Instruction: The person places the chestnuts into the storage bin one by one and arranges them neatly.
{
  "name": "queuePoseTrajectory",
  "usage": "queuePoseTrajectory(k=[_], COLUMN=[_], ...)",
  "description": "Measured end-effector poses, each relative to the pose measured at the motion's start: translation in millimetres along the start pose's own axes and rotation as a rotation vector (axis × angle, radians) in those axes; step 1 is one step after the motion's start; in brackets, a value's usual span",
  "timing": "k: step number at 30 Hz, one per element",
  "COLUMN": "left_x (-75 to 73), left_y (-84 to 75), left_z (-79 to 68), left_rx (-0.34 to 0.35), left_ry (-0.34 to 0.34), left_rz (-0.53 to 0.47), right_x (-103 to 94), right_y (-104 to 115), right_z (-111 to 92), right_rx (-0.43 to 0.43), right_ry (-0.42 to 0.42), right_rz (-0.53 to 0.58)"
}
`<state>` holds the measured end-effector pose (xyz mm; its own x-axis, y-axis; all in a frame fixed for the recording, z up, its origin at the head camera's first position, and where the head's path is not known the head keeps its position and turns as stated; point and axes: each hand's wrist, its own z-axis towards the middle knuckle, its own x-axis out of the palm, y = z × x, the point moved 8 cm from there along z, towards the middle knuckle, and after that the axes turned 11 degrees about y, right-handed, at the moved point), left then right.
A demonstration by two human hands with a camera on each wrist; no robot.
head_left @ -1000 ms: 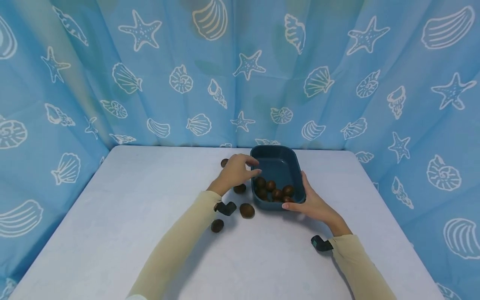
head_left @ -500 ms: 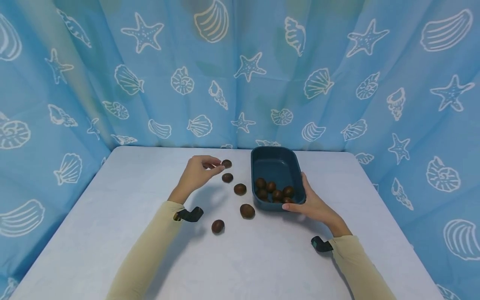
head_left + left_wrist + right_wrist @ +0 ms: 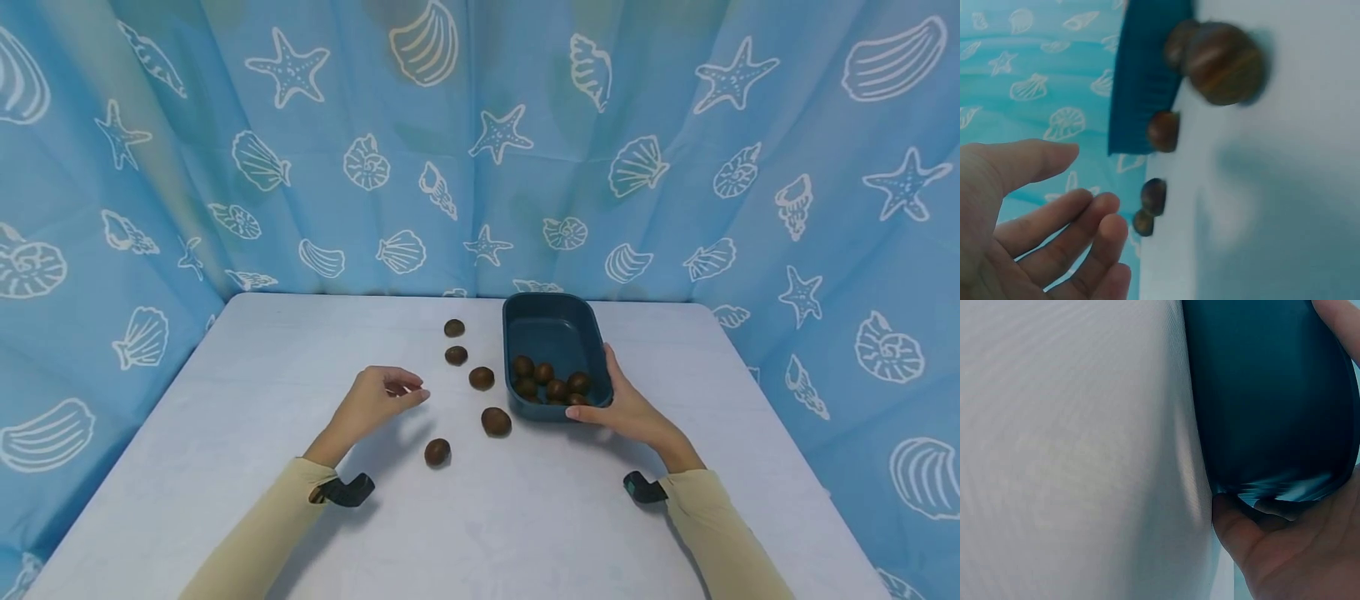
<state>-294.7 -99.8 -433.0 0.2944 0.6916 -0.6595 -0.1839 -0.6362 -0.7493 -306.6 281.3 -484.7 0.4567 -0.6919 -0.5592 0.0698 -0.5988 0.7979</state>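
Observation:
A dark teal rectangular box (image 3: 551,333) sits at the back of the table, several brown chestnuts (image 3: 557,390) gathered in its near end. My right hand (image 3: 637,410) holds its near right corner, thumb over the near rim and fingers along the right side; the right wrist view shows the hand (image 3: 1310,544) around the box's outer wall (image 3: 1272,394). To the left of the box, several loose chestnuts (image 3: 496,422) lie in a staggered row. My left hand (image 3: 375,400) hovers left of them, holding nothing, its fingers (image 3: 1054,250) loosely bent and apart from the thumb. The nearest loose chestnut (image 3: 437,452) lies right of that hand.
A white cloth covers the table (image 3: 525,533). Behind it and along both sides hangs a blue curtain (image 3: 480,167) with white shells and starfish, close to the table's far edge. Dark wrist cameras (image 3: 348,490) stick out from both cuffs.
My left hand has moved from the box's left rim to the far loose chestnuts, then back nearer and left. My right hand and the box have stayed in place.

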Motion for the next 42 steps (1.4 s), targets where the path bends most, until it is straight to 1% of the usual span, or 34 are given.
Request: queuePoseTrajectory(k=[8, 13, 17, 22, 27, 31, 35, 42], left_x=[24.0, 36.3, 42.1, 48.6, 54.4, 56.2, 57.4, 57.7], left_y=[5.7, 2.5, -2.5, -8.5, -13.9, -16.2, -18.6, -19.4], left_z=[-17.6, -25.8, -29.8, -30.6, -33.6, -35.3, -36.0, -36.2], left_rx=[-0.009, -0.005, 0.011, 0.028, 0.026, 0.018, 0.034, 0.066], left_ry=[0.070, 0.116, 0.140, 0.175, 0.213, 0.210, 0.196, 0.174], left_rz=[-0.010, -0.003, 0.023, 0.070, 0.119, 0.176, 0.220, 0.231], right_x=[-1.0, 0.2, 1.5, 0.3, 0.3, -0.4, -0.9, -0.2], right_y=[0, 2, 2, 2, 1, 1, 1, -1], right_z=[0, -1, 0, 2, 2, 2, 1, 3], right_rx=[0.006, -0.004, -0.004, -0.025, -0.016, -0.011, -0.013, -0.004], right_ry=[-0.002, -0.005, -0.002, -0.006, -0.009, -0.010, -0.013, -0.010], right_rz=[0.001, 0.006, 0.000, 0.001, 0.000, 0.000, 0.001, -0.006])
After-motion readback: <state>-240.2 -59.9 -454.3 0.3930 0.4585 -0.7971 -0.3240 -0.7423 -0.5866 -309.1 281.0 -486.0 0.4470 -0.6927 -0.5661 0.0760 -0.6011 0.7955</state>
